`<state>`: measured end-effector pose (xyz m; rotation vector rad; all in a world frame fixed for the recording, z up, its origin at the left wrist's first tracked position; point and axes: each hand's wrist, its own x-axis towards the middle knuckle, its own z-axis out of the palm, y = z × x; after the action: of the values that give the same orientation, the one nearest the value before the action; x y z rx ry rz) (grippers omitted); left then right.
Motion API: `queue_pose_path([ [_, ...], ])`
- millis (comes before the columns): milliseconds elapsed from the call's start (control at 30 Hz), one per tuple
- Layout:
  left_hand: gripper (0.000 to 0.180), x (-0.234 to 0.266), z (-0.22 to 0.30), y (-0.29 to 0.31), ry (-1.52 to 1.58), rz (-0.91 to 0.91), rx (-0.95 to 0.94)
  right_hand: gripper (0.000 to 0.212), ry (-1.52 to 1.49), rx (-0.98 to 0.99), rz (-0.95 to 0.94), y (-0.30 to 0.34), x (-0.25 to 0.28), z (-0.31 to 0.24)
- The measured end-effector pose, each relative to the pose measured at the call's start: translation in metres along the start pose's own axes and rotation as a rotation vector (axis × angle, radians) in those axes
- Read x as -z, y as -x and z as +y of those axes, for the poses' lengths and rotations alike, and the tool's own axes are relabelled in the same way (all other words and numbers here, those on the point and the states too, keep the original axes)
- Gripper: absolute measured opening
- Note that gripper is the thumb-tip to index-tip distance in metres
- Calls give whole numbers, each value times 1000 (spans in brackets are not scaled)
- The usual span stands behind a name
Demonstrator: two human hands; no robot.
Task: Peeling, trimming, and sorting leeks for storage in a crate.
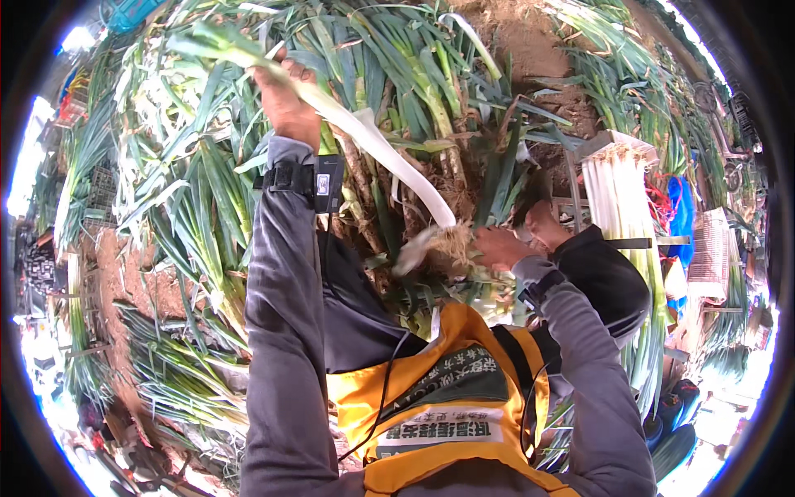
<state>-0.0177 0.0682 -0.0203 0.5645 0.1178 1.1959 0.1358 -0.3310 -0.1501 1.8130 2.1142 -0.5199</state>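
Observation:
My left hand (290, 98) is closed around the green upper part of a long green onion (385, 153). Its white stalk slants down to the right and ends in a tuft of pale roots (455, 243). Beside that root end is my right hand (499, 248), its fingers curled in; what they pinch is hidden. A pale, blurred strip (416, 248), perhaps a peeled outer layer, hangs near the roots. Unpeeled green onions (364, 178) with brown, earthy stalks lie heaped just beyond my lap.
At right, a bundle of clean white-stalked green onions (617, 195) lies in a metal frame with a dark strap (629, 243). Heaps of leafy onions (186, 377) spread over the brown ground at left. My bent leg (604, 277) is beside my right forearm. A blue bag (681, 217) is farther right.

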Motion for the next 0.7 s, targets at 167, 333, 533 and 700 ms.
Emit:
queue_pose_path([
  [167,61,-12,3,4,205,-195,187,59,-1382,-264,739,-14,103,-21],
  [333,68,-16,0,2,259,-344,240,63,-1376,-55,445,-38,219,-49],
  [533,65,-28,-4,3,408,-462,340,28,-2180,-104,714,-39,193,-39],
  [700,60,-13,20,-14,519,-506,363,32,-2370,372,760,37,165,-18],
])
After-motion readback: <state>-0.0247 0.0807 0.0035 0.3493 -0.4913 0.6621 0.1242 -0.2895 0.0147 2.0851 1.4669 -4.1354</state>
